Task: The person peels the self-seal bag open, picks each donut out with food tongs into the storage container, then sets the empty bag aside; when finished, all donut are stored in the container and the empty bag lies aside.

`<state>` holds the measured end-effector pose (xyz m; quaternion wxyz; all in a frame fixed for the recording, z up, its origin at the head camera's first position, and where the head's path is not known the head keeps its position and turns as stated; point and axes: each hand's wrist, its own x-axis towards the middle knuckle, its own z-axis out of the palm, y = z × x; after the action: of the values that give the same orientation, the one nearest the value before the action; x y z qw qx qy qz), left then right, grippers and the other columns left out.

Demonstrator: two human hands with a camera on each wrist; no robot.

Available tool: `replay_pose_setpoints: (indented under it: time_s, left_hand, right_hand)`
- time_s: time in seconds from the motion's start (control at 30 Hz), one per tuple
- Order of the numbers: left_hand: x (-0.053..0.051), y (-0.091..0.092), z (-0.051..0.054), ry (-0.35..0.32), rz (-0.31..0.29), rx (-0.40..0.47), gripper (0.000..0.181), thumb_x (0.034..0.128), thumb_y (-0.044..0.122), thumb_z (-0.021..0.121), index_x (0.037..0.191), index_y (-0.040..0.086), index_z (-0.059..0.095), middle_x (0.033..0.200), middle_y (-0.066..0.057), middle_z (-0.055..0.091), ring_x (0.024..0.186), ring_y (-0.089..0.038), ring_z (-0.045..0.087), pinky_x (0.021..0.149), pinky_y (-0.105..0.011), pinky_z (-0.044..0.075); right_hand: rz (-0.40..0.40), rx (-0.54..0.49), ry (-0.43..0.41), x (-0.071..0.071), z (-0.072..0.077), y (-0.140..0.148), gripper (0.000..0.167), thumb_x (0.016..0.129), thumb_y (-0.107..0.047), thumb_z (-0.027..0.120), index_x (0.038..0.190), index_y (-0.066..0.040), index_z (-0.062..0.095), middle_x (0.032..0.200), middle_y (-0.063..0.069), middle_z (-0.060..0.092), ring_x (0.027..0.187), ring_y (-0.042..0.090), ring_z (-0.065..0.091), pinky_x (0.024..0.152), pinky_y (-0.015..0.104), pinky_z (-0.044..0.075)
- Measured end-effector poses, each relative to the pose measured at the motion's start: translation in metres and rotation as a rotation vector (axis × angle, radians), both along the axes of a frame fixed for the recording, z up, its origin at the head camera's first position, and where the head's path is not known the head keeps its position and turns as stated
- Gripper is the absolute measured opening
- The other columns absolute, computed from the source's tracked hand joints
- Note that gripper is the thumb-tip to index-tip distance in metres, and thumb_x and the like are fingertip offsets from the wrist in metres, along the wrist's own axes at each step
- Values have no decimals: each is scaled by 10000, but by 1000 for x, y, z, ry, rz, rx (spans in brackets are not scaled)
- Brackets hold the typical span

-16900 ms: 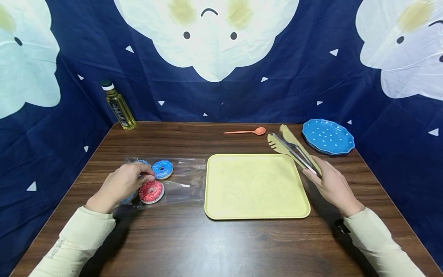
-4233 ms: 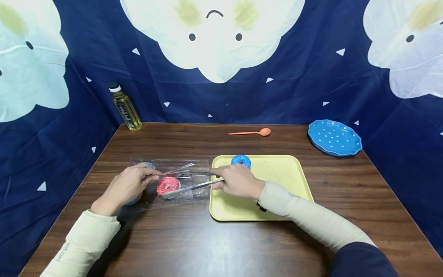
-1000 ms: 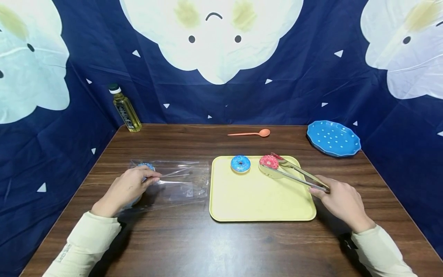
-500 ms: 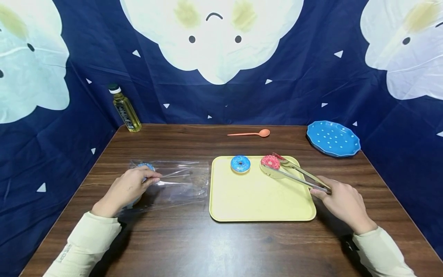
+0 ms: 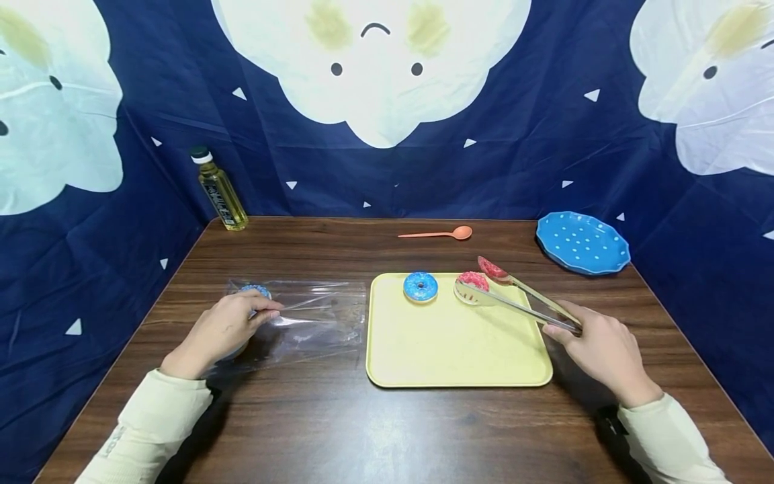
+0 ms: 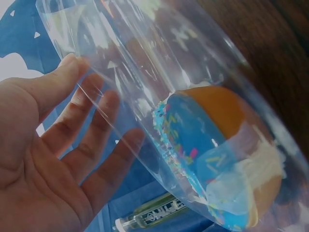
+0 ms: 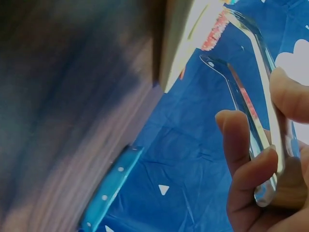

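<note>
My left hand (image 5: 218,334) pinches the clear plastic bag (image 5: 320,323) at its raised edge. In the left wrist view a blue sprinkled donut (image 6: 188,140) lies inside the bag (image 6: 145,63), beside the left hand (image 6: 58,140). My right hand (image 5: 607,353) holds metal tongs (image 5: 532,304), their arms spread apart, one tip over the pink donut (image 5: 473,282) on the yellow tray (image 5: 453,376). A blue donut (image 5: 420,287) sits to its left. In the right wrist view the right hand (image 7: 260,169) grips the tongs (image 7: 263,63) near the pink donut (image 7: 216,31).
An orange spoon (image 5: 461,232) lies behind the tray. The blue dotted plate (image 5: 582,243) is at the back right, and an oil bottle (image 5: 222,196) stands at the back left. Blue cloth (image 5: 387,175) hangs behind the table.
The pink donut has gone from the bag to the tray's back right. Over the last half second the tongs have spread, their far tip moving off the donut. The left hand has stayed put.
</note>
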<state>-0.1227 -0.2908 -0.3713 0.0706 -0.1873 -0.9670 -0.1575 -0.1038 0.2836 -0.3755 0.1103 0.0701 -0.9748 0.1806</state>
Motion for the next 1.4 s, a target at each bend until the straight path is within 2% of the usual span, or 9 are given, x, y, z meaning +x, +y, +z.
replay_pose_setpoints:
  time_s: [0.23, 0.5, 0.87, 0.97, 1.07, 1.13, 1.2, 1.3, 1.4]
  left_hand:
    - [1, 0, 2, -8, 6, -1, 167, 979, 176, 679, 1091, 112, 786, 1038, -51, 711, 927, -272, 688, 699, -474, 549]
    - [2, -2, 4, -6, 7, -3, 180, 981, 187, 678, 1099, 102, 784, 1071, -71, 713, 965, -294, 689, 736, -495, 551]
    - [3, -2, 7, -24, 34, -2, 194, 980, 208, 682, 1118, 114, 780, 1083, -69, 707, 943, -273, 688, 728, -499, 546]
    - [3, -3, 9, -27, 35, -9, 204, 987, 218, 673, 1124, 110, 778, 1112, -86, 706, 955, -283, 691, 745, -509, 548]
    - [4, -3, 10, -30, 38, -11, 208, 986, 213, 674, 1131, 104, 777, 1126, -96, 706, 973, -293, 689, 761, -515, 549]
    - [3, -3, 9, -28, 36, -10, 208, 985, 209, 675, 1130, 99, 777, 1124, -100, 705, 980, -301, 688, 766, -519, 548]
    - [4, -3, 9, -26, 36, -9, 211, 986, 214, 675, 1130, 99, 777, 1123, -101, 704, 982, -305, 687, 762, -520, 548]
    - [4, -2, 10, -27, 33, -1, 212, 986, 218, 676, 1131, 100, 778, 1124, -102, 701, 978, -310, 686, 749, -521, 546]
    - [4, -2, 10, -21, 30, 4, 209, 981, 215, 684, 1128, 102, 780, 1117, -95, 704, 970, -305, 688, 743, -515, 548]
  right_hand:
    - [19, -11, 36, -3, 8, -3, 530, 900, -373, 769, 1307, -56, 649, 1097, 247, 698, 913, 512, 648, 598, 608, 463]
    - [91, -4, 84, -12, 15, -18, 464, 907, -345, 760, 1271, -72, 666, 1011, 189, 723, 854, 454, 671, 582, 587, 460]
    - [159, 10, 59, -22, 23, -44, 535, 898, -342, 772, 1317, -32, 651, 1161, 216, 693, 913, 430, 676, 640, 595, 480]
    - [187, 27, 62, -23, 25, -51, 549, 889, -334, 780, 1327, -30, 649, 1098, 189, 716, 830, 367, 680, 621, 566, 484]
    - [218, 49, 74, -24, 25, -59, 534, 875, -326, 791, 1307, -36, 668, 921, 104, 727, 683, 246, 613, 578, 500, 471]
    - [240, 60, 80, -25, 24, -65, 506, 866, -319, 801, 1276, -45, 687, 779, 36, 678, 621, 194, 550, 546, 450, 447]
    - [262, 68, 76, -26, 23, -70, 483, 861, -321, 805, 1259, -69, 699, 650, -49, 552, 575, 151, 471, 507, 392, 395]
    - [294, 70, 60, -27, 23, -78, 474, 862, -315, 807, 1266, -91, 699, 586, -89, 416, 538, 126, 413, 478, 343, 330]
    - [325, 75, 51, -28, 24, -85, 479, 864, -319, 805, 1277, -101, 698, 583, -96, 399, 530, 121, 399, 475, 335, 325]
